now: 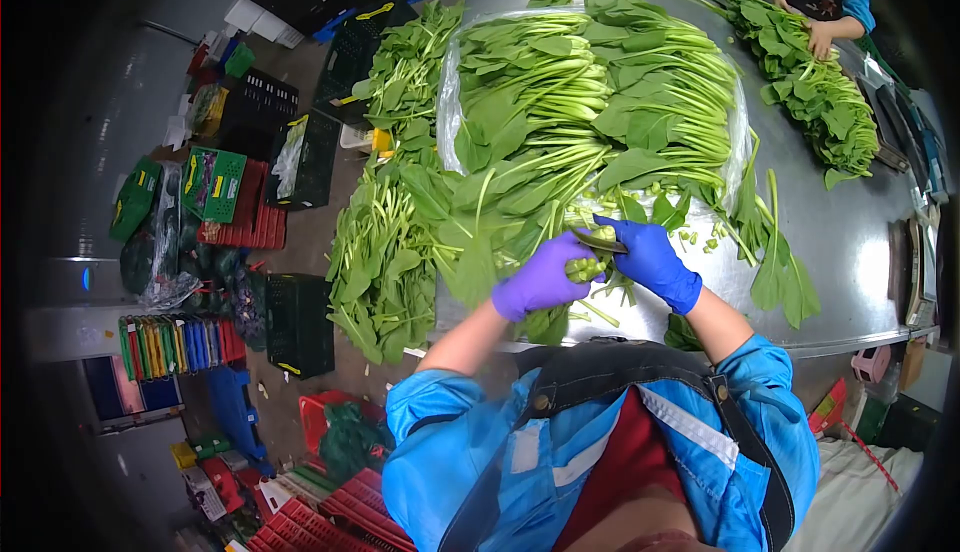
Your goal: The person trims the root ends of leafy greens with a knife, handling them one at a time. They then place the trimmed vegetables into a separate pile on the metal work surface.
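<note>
My left hand (545, 277), in a purple glove, is closed around a bunch of leafy greens (585, 270), its pale cut stem ends facing right. My right hand (652, 260), in a blue-violet glove, grips a small knife (600, 242) whose dark blade lies across the stems. The knife's handle is hidden in the fist. Just beyond my hands, long rows of stalky greens (560, 82) lie on clear plastic sheeting (450, 102). Small trimmed stem pieces (710, 244) are scattered beside my right hand.
More greens (385, 252) are heaped along the left side of the metal table (830, 282). At the far right, a co-worker's hands (822, 36) touch another long pile of greens (800, 82). Black crates (300, 322), green crates (213, 187) and red crates (335, 512) stand to the left.
</note>
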Available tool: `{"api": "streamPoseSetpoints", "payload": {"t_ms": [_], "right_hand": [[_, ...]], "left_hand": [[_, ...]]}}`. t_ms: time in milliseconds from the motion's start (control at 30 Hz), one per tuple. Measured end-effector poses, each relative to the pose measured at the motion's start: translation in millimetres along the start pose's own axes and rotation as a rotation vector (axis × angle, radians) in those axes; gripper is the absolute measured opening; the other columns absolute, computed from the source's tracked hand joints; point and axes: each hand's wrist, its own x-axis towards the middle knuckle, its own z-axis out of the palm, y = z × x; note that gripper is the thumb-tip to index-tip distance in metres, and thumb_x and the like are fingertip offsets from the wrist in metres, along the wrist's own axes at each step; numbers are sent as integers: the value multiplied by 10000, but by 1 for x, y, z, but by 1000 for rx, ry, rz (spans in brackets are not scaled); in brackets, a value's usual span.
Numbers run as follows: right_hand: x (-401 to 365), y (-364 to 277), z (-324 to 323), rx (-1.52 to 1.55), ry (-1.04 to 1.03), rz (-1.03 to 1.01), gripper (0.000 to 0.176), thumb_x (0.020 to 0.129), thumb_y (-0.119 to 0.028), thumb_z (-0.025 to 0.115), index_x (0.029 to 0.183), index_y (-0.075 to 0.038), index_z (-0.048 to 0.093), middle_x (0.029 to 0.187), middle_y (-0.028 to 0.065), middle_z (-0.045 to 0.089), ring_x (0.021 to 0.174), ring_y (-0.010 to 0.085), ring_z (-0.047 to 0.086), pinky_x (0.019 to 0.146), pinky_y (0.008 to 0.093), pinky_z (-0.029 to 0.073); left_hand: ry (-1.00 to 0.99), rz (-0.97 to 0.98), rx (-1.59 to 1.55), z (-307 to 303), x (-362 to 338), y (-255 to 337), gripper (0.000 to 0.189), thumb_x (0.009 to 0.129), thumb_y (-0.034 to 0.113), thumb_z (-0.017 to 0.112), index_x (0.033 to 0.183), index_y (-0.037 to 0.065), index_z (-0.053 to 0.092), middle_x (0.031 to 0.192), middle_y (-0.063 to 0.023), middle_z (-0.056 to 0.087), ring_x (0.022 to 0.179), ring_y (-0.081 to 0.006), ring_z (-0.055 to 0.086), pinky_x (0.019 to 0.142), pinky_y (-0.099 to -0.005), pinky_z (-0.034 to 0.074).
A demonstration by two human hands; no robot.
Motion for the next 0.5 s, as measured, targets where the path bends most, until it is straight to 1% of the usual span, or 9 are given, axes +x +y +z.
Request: {"api": "streamPoseSetpoints", "payload": {"t_ms": [67,167,200,267,333,367,400,467,500], "right_hand": [[1,11,5,5,38,-7,453,689,-83,623,1141,-104,602,825,159,647,715,334,627,636,410,504],[-5,52,10,-78,-102,180,317,737,-134,615,1049,-100,656,802,172,652,706,358,621,650,443,497],[-3,49,0,-110,-119,196,325,777,-161,623,1096,-103,641,808,176,650,700,344,626,625,413,493],[-4,35,-5,307,33,199,315,816,-156,630,1126,-104,636,687,142,633,519,169,565,546,303,465],[8,-13,-33,550,-72,136,388,830,-207,659,1203,-124,592,723,71,631,530,75,490,535,240,425],[13,-20,-33,556,-157,92,481,799,-226,698,1250,-141,557,802,30,629,548,60,472,541,224,414],[17,-32,-35,584,-205,151,450,776,-313,715,1175,-131,614,753,46,618,630,96,497,631,247,455],[21,-23,-19,636,-123,169,435,785,-318,709,1150,-97,624,773,54,634,652,99,524,652,254,462],[22,-23,-16,636,-123,167,435,785,-318,709,1150,-97,624,773,54,634,652,99,524,652,254,462]], "left_hand": [[-7,-16,18,-1,-5,-2,277,654,141,740,893,49,634,1098,-191,576,1037,-324,566,893,-362,443],[51,-9,0,-13,-19,1,278,659,158,746,897,66,636,1119,-210,568,1066,-342,553,904,-375,442],[26,0,48,-20,-22,1,280,660,159,744,901,69,636,1125,-208,567,1067,-346,550,904,-379,442],[5,4,92,-20,-22,1,281,661,161,742,906,72,635,1130,-206,567,1068,-349,547,905,-382,442],[68,7,138,-12,-17,3,294,651,145,730,916,70,629,1171,-218,550,1073,-354,543,914,-397,438],[64,9,137,-10,-16,7,294,651,145,730,916,70,629,1171,-218,550,1073,-354,543,914,-397,438],[91,28,174,-9,-15,12,291,650,133,724,916,65,627,1177,-222,550,1047,-354,561,899,-391,450],[121,52,216,-11,-14,14,289,648,121,718,915,61,624,1183,-227,551,1021,-353,578,883,-386,463],[126,-4,164,-12,-15,12,293,650,111,711,924,57,620,1175,-228,557,984,-352,596,854,-372,479]]}}
